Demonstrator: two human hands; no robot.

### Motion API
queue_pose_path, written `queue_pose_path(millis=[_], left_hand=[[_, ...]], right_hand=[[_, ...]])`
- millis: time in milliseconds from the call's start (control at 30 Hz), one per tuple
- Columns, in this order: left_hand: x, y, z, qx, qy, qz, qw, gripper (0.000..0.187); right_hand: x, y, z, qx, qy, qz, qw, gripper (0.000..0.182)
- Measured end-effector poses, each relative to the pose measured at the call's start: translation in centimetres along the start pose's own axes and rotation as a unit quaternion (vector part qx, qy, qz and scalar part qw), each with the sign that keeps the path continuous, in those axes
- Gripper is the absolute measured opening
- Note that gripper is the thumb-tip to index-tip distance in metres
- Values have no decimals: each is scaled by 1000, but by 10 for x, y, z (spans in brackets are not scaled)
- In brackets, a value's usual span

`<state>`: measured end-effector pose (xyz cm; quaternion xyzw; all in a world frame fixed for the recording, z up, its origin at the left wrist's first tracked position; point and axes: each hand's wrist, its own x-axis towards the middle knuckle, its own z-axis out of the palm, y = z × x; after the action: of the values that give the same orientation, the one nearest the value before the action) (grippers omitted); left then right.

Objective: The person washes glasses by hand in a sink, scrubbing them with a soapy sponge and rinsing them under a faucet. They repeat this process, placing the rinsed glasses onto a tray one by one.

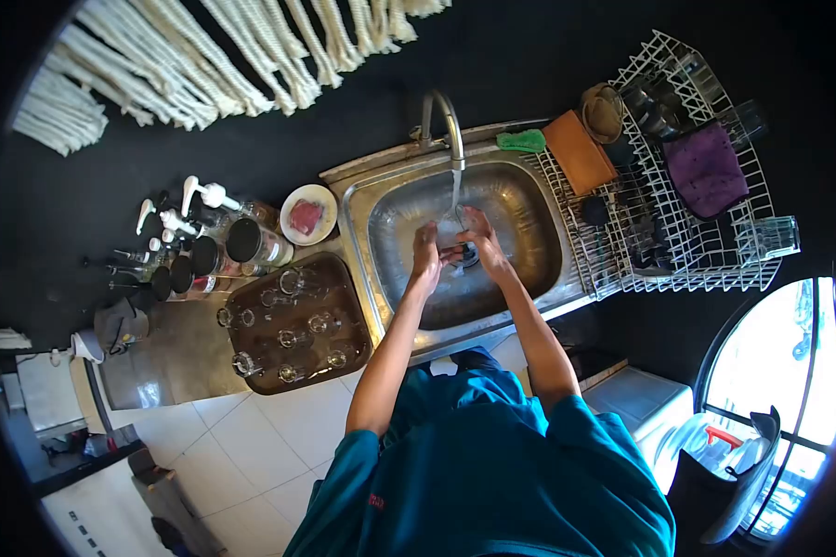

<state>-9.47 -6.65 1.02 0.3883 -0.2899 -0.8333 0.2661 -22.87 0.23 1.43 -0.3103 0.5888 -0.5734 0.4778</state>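
My left hand (426, 258) and my right hand (482, 239) are close together over the sink (529, 269), under the tap (452, 130). Water runs from the spout down between them. Both hands have their fingers curled round a clear glass (450, 227), whose exact shape is blurred by the water and partly covered by the fingers. Beneath the hands the round drain (470, 255) shows in part at the sink's bottom.
Left of the sink, a brown tray (362, 348) carries several glass vessels. Beyond it stand a white bowl (288, 200) with a pink sponge (306, 217) and several pump bottles. On the right, a wire rack (683, 269) holds a purple cloth (706, 169) and glasses; a green scrubber (522, 141) lies near the tap.
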Motion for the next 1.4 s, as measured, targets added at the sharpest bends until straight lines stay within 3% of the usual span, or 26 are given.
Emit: queue_pose_path(millis=[33,67,133,200,333,400,533,600,633,700,733,767,800,833,900,933,1000,1133,1167,1233,1300,1333,1400], left_hand=[[5,-5,3,18,13,20,1000,52],[9,-11,6,39,27,100,994,42],[13,-4,12,95,28,113,989,37],[18,1,16,126,30,102,986,29],[34,2,28,188,89,164,964,22],[34,5,32,218,104,153,958,21],[46,10,27,297,117,172,932,28],[48,11,31,279,149,131,940,32],[47,14,35,258,179,88,945,37],[46,19,39,243,193,63,949,40],[47,19,39,228,204,36,951,43],[47,22,37,228,205,38,951,43],[49,23,30,201,161,-21,966,40],[50,22,24,173,116,-80,975,36],[50,14,15,120,78,-78,987,36],[51,11,9,64,41,-75,994,36],[54,4,2,19,30,-61,998,33],[57,-1,-1,-28,-50,-47,997,34],[59,-1,4,-24,-57,-47,997,34],[49,-2,29,-38,38,19,998,44],[44,0,40,-43,63,63,995,52],[44,-2,36,-56,39,30,997,57],[45,-5,28,-59,4,-22,998,66]], right_hand=[[-1,-2,-4,3,-1,4,1000,60],[-2,-4,-8,26,-11,12,1000,57],[1,-16,-12,53,-22,19,998,56],[9,-29,-18,-21,-1,123,992,60],[30,-28,-23,-93,24,95,991,68],[38,-38,-29,-76,-40,253,964,69],[46,-39,-31,-39,-71,286,955,69],[54,-25,-31,-95,-67,188,975,72],[56,-20,-30,-95,-70,187,975,72],[57,-16,-28,-233,-95,19,968,70],[55,-15,-24,-233,-97,18,968,70],[52,-14,-20,-260,-45,-70,962,69],[50,-19,-17,-284,9,-156,946,71],[50,-25,-17,-283,9,-157,946,71],[50,-38,-20,-229,-87,-38,969,80],[49,-44,-18,-227,-89,-39,969,80],[43,-49,-14,-199,-99,-131,966,83],[42,-55,-6,-271,-84,-182,941,81],[41,-58,-4,-307,-44,-151,939,80],[36,-59,-1,-340,-10,-118,933,80],[41,-59,2,-377,33,-52,924,80],[44,-53,-1,-297,-3,-70,952,84],[46,-43,-9,-267,-40,-122,955,86]])
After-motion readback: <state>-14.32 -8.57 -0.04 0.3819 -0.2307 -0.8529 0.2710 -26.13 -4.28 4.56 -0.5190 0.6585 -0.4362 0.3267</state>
